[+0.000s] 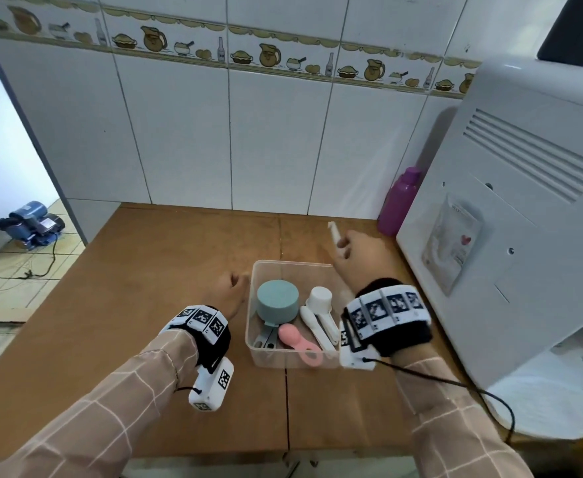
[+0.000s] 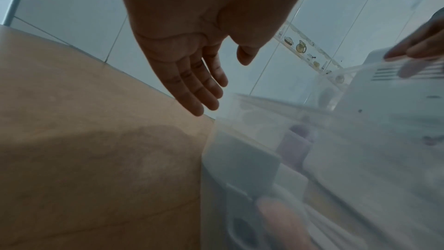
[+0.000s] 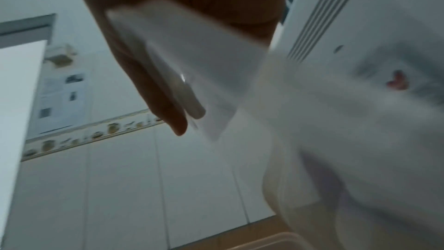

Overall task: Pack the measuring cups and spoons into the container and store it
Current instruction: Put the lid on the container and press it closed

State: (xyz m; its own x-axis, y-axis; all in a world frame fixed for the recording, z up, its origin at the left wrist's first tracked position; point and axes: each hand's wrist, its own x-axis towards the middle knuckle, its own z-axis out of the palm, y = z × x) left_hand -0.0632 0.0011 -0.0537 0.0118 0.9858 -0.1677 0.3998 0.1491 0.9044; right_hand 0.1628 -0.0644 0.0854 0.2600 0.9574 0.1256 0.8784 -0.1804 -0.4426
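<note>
A clear plastic container [image 1: 293, 263] stands on the wooden table [image 1: 145, 305]. Inside lie a teal measuring cup [image 1: 278, 303] upside down, a white measuring cup [image 1: 321, 300], a white spoon [image 1: 314, 324], a pink spoon [image 1: 297, 339] and grey handles [image 1: 265, 336]. My right hand [image 1: 347, 248] is raised over the container's far right corner and grips a white measuring utensil [image 1: 334, 232]; the right wrist view shows it blurred [image 3: 192, 54] against my fingers [image 3: 168, 105]. My left hand [image 1: 229, 288] is beside the container's left wall [image 2: 252, 149], holding nothing, its fingers [image 2: 192, 90] straight.
A large white appliance [image 1: 524, 201] fills the right side, with a purple bottle [image 1: 400, 201] behind it and a white round disc [image 1: 541, 412] at its foot. The tiled wall bounds the back. Left of the table, a blue pump [image 1: 31, 224] sits on the floor.
</note>
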